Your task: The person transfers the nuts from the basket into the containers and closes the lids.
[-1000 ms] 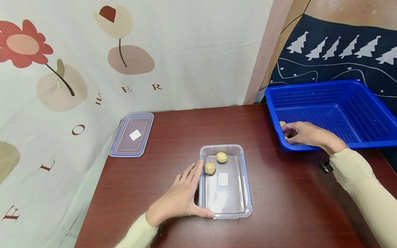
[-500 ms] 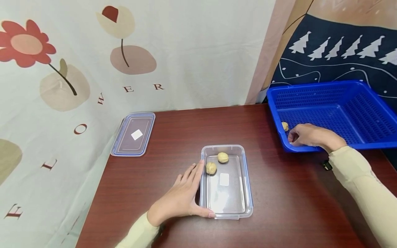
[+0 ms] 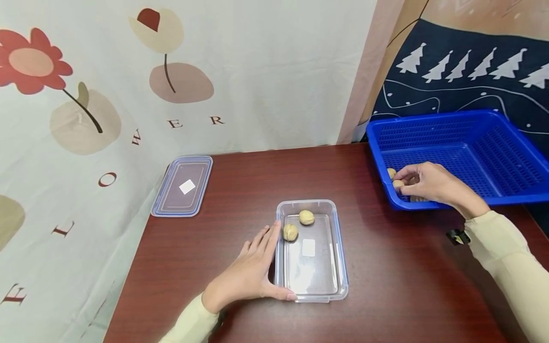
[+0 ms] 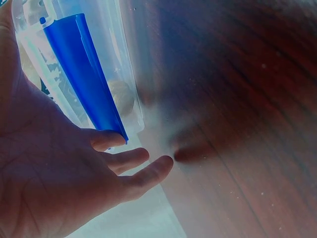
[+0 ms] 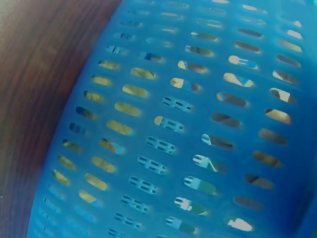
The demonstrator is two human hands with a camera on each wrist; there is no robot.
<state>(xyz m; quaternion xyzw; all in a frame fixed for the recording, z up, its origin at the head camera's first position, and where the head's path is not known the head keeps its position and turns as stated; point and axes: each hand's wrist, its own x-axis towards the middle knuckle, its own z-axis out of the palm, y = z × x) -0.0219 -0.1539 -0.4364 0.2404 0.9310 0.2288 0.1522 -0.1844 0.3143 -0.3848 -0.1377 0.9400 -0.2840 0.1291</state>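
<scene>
A clear plastic food container [image 3: 339, 290] with blue-edged sides stands on the table, and two walnuts [image 3: 290, 232] lie in its far left part. My left hand [image 3: 246, 278] rests along its left side, fingers extended and thumb at the near left corner. In the left wrist view, fingertips [image 4: 161, 168] lie beside the blue side clip [image 4: 84, 69]. Over the left end of the blue basket [image 3: 461, 164], my right hand [image 3: 433, 183] pinches a walnut [image 3: 398, 185] between thumb and fingers. Another walnut [image 3: 391, 173] lies just behind it. The right wrist view shows only the basket's slotted wall [image 5: 143, 119].
A clear lid [image 3: 182, 186] with a blue seal lies at the table's back left. Behind the table [image 3: 257, 176] hangs a flower-printed cloth [image 3: 266, 71]. A dark cloth with white trees [image 3: 454, 66] hangs behind the basket.
My right hand first reached lower into the basket's near left corner, then rose slightly with a walnut showing at its fingertips. My left hand has stayed at the container.
</scene>
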